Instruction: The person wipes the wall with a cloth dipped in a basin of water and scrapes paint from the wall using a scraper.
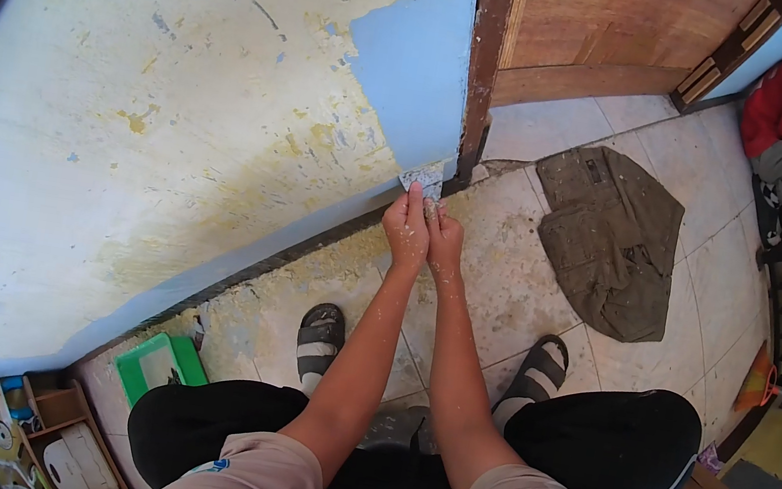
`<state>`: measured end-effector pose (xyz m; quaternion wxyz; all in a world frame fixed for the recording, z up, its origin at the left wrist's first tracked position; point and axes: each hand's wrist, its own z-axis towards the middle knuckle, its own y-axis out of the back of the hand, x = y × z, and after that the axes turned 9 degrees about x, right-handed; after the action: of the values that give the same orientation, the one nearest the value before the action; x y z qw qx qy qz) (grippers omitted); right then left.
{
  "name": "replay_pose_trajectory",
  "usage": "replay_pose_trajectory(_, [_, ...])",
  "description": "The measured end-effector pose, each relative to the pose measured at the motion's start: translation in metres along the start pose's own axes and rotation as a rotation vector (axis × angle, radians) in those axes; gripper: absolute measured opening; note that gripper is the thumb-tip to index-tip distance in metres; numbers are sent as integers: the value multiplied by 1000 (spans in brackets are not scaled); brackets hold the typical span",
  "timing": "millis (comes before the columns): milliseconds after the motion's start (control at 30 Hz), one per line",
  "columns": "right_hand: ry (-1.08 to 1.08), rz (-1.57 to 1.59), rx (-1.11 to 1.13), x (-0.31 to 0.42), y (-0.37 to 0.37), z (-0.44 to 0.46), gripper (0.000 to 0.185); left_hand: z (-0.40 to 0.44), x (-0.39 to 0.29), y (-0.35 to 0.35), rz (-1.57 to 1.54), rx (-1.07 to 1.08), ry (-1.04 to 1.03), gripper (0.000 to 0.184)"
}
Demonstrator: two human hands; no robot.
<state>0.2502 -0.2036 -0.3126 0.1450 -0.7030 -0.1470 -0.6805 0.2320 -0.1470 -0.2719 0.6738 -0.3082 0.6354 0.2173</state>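
Both the left hand [407, 234] and right hand [445, 244] clasped a scraper [429, 184] low at the wall [235, 69] beside the door frame [482, 76], a tool that looked light and stiff, best held behind its thin blade [429, 177].

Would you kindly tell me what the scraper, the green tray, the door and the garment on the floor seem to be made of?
Scraper: probably metal, its flat blade dull and speckled with pale residue.
Green tray: likely plastic, given its smooth, evenly coloured rim.
Door: apparently wood or veneer, faintly glossy, since brown grain shows.
Garment: cloth by its look, matte and creased.
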Motion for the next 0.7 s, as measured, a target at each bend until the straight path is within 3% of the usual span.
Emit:
replay_pose_trajectory(267, [-67, 112, 108, -2, 5, 11, 57, 3, -12, 2, 136, -10, -21, 42])
replay_pose_trajectory(567, [80, 165, 52, 34, 1, 22, 50, 6, -54, -22, -158, -77, -118, 40])
replay_pose_trajectory(667, [10, -13, 26, 2, -2, 7, 49, -5, -44, -16, -176, -124, 6, 41])
replay_pose_trajectory(700, [12, -4, 27, 3, -3, 4, 49, -3, -19, -2, -23, -114, -44, 41])
